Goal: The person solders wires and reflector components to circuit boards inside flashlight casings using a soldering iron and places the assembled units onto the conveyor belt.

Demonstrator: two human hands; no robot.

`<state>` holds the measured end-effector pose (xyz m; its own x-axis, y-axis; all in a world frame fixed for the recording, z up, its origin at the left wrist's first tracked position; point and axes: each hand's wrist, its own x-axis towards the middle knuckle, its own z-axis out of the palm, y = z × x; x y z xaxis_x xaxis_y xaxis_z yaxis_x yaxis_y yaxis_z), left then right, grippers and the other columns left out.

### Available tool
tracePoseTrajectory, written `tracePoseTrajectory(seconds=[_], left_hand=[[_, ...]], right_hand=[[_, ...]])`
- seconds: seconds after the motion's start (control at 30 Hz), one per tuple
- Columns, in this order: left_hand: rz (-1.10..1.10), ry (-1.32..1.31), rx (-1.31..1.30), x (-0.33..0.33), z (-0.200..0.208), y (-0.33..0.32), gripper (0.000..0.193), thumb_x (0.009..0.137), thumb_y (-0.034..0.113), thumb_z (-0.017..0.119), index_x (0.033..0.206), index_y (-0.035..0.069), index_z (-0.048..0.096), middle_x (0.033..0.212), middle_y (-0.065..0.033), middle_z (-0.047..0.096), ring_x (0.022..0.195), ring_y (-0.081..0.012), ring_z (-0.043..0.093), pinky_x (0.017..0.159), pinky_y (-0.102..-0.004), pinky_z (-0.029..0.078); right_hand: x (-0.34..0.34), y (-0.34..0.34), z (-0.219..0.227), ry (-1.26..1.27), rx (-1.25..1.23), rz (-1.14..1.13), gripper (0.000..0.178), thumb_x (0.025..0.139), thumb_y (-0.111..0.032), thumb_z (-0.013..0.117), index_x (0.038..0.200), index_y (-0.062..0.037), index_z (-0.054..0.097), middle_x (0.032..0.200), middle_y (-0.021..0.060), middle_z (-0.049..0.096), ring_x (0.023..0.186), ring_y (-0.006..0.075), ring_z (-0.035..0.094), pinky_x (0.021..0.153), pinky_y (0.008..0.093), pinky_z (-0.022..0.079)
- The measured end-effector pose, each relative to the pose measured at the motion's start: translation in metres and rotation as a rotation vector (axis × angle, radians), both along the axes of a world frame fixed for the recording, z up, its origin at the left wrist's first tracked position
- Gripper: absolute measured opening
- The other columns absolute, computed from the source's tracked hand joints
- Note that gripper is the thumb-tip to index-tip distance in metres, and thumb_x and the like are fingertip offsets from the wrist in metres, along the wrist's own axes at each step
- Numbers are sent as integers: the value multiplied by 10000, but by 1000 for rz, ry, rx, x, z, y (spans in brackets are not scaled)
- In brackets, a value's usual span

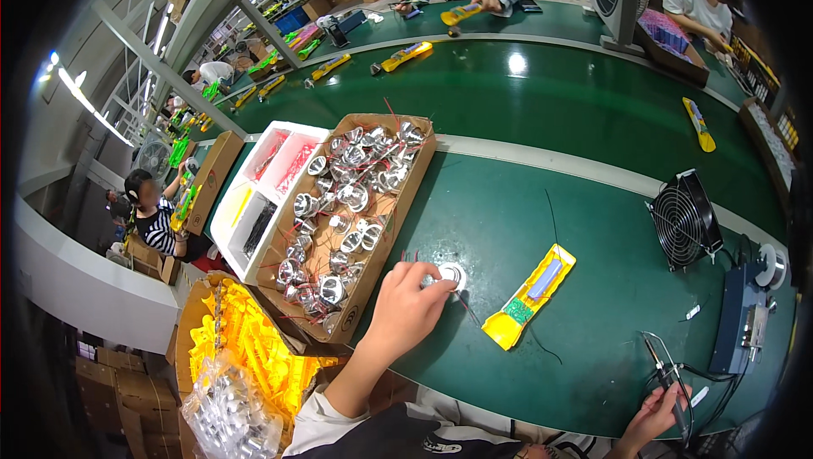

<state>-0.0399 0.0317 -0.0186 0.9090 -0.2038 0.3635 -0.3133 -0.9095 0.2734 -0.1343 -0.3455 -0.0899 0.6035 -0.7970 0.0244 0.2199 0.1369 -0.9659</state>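
Note:
My left hand [405, 305] is closed on a shiny lamp reflector [453, 275] with thin wires, low over the green bench top. To its right lies an open yellow flashlight housing [506, 330], tilted on the bench. Inside it sit a green circuit board [518, 310] and a blue-violet battery [544, 279]; loose dark wires reach out at both ends. At the lower right, my right hand [652, 415] grips the black handle of a soldering iron [680, 418]. A bent metal tube runs along the iron, whose tip end points up and away from me.
A cardboard tray [412, 196] of reflectors stands left, beside a white foam box [227, 220] of parts. Yellow housings fill a carton [203, 302] below. A small black fan [684, 220] and blue soldering unit [735, 323] stand right. Beyond runs a green conveyor [584, 91]; people work across it.

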Motion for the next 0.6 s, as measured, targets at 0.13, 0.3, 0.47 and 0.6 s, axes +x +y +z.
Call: tracePoseTrajectory(seconds=[0.13, 0.3, 0.47, 0.6], left_hand=[[-111, 124, 228, 13, 6, -2, 116, 702, 124, 620, 818, 127, 628, 779, -16, 463, 790, -199, 453, 689, -311, 352], [-159, 262, 280, 21, 10, -7, 77, 716, 130, 607, 791, 114, 614, 803, -23, 477, 814, -197, 460, 704, -342, 357], [-186, 298, 113, 15, 5, -7, 53, 731, 91, 588, 772, 69, 562, 765, -58, 492, 757, -236, 482, 677, -359, 377], [-220, 330, -115, 0, -4, -16, 64, 730, 53, 581, 760, 37, 527, 717, -84, 492, 690, -261, 489, 641, -339, 391]], right_hand=[[0, 3, 2, 5, 74, -27, 122, 869, -127, 485, 955, -42, 474, 745, -26, 454, 581, 4, 405, 494, 123, 340], [0, 4, 4, -8, 56, -32, 123, 860, -114, 483, 956, -48, 444, 737, -30, 427, 557, 6, 374, 487, 113, 322], [4, 10, 15, 8, 32, 35, 57, 850, -93, 469, 853, -54, 427, 637, -26, 407, 487, -2, 345, 403, 118, 244], [9, 11, 18, 3, 7, 2, 75, 844, -105, 471, 823, -54, 421, 603, -20, 404, 438, 3, 320, 367, 128, 213]])
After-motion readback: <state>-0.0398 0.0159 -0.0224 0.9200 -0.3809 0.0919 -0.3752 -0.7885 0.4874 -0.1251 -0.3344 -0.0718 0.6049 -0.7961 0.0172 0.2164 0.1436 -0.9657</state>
